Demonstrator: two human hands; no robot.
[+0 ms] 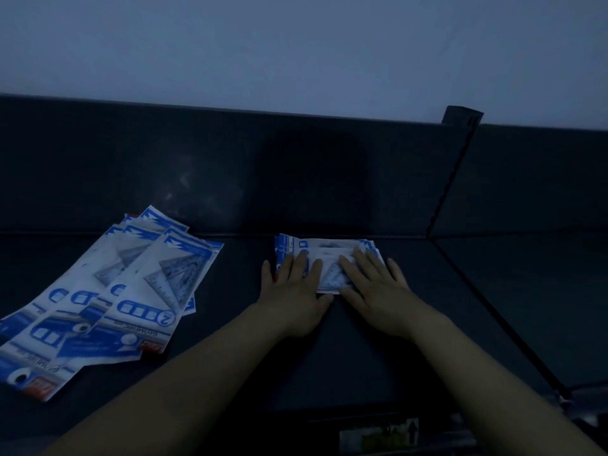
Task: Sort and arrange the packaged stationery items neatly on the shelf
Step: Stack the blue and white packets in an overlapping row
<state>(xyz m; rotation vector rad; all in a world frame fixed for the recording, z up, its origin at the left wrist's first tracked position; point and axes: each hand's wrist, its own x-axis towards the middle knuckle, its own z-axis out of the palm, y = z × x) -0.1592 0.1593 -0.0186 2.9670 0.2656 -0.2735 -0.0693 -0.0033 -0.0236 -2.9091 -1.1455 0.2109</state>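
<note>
A small stack of blue-and-white stationery packs (324, 250) lies flat on the dark shelf (362, 340), close to the back panel. My left hand (294, 292) rests flat on the stack's left part, fingers straight. My right hand (375, 287) presses flat on its right part, fingers spread. Further left, several long blue-and-white packs of rulers and set squares (112, 297) lie fanned out and overlapping, reaching toward the shelf's front left.
The shelf's dark back panel (230, 172) rises just behind the stack. A slanted divider bracket (450, 179) marks the right end of this bay, with another shelf section beyond. Below the front edge a label strip (378, 436) shows.
</note>
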